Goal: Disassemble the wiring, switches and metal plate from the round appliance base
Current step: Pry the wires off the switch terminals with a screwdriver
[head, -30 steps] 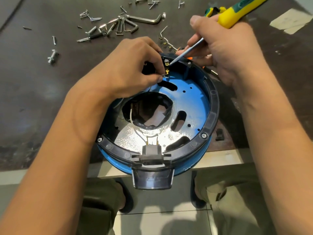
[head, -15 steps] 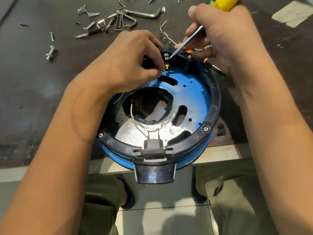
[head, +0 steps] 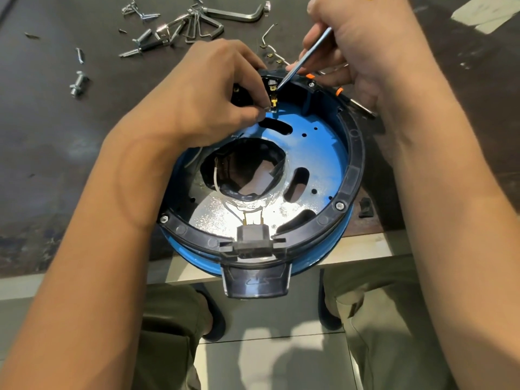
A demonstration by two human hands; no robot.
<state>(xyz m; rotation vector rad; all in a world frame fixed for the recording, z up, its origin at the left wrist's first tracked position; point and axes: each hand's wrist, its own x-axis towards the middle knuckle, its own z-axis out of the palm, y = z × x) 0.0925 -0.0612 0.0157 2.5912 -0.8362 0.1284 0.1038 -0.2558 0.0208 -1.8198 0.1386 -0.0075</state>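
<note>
Head view: the left hand (head: 202,94) pinches the brass connector (head: 273,102) just past its fingertips, under the switch (head: 271,86) at the round appliance base's (head: 353,175) far rim. The right hand (head: 365,46) grips the screwdriver (head: 306,56), whose shaft slants down-left with its tip at the switch.

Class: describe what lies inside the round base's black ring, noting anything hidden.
A shiny metal plate with a central hole, a white wire and brass switch terminals. The left hand covers the far-left part.
</note>
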